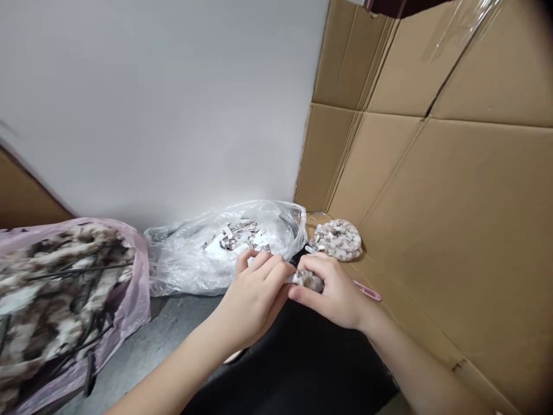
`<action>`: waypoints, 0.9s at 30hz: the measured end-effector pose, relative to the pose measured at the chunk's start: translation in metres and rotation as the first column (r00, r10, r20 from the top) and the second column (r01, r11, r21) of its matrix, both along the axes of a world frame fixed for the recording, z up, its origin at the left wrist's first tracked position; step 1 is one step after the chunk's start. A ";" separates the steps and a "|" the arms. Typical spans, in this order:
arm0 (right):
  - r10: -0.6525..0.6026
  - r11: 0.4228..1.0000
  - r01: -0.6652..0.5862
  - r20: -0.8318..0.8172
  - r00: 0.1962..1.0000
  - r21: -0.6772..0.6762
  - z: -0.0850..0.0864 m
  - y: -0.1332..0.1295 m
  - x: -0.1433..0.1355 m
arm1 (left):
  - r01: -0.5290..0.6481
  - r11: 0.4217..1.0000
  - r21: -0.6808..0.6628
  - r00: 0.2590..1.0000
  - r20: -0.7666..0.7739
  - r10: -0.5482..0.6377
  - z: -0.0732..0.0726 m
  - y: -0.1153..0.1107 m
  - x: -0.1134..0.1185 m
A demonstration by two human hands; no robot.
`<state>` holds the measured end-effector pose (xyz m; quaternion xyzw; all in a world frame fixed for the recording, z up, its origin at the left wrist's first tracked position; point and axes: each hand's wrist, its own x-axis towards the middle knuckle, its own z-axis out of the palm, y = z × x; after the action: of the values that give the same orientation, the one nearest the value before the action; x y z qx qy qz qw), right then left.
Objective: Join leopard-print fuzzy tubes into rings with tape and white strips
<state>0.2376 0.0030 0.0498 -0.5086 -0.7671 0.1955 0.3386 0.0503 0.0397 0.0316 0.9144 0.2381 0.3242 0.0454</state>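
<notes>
A small piece of brown-and-white fluffy material sits in the curled fingers of my right hand. My left hand is closed at the left end of that piece, where a bit of something white shows between the two hands. The hands nearly touch each other above a black surface. Just beyond my right hand lies a round bundle of the same fluffy material with white bits on it. Behind my left hand, a clear plastic bag holds many white and grey strips.
At the left, a pink plastic bag is full of fluffy pieces and dark strips. A pink tool lies right of my right wrist. Cardboard rises on the right, and a pale wall stands behind the bags.
</notes>
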 end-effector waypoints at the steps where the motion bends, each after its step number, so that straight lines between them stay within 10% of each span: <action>1: 0.035 0.999 -0.035 0.006 0.999 0.004 0.005 0.005 -0.007 | -0.018 1.000 0.025 1.000 0.010 0.017 0.005 0.001 -0.006; 9: 0.398 0.910 -0.394 -0.004 0.918 0.131 0.030 0.033 -0.038 | 0.015 0.958 -0.286 0.998 0.057 0.002 0.034 0.005 -0.061; 17: 0.345 0.934 -0.356 -0.177 0.922 -0.031 0.013 0.050 -0.065 | 0.015 0.935 -0.354 1.000 0.009 -0.013 0.027 0.013 -0.075; 27: 0.280 0.790 -0.495 -0.505 0.816 -0.362 -0.006 0.059 -0.053 | -0.116 0.977 -0.178 0.991 -0.079 0.104 0.007 0.020 -0.063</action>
<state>0.1847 0.0619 0.0441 -0.3476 -0.6912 0.5510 0.3127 -0.0128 0.0599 0.0388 0.9025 0.3185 0.2710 0.1027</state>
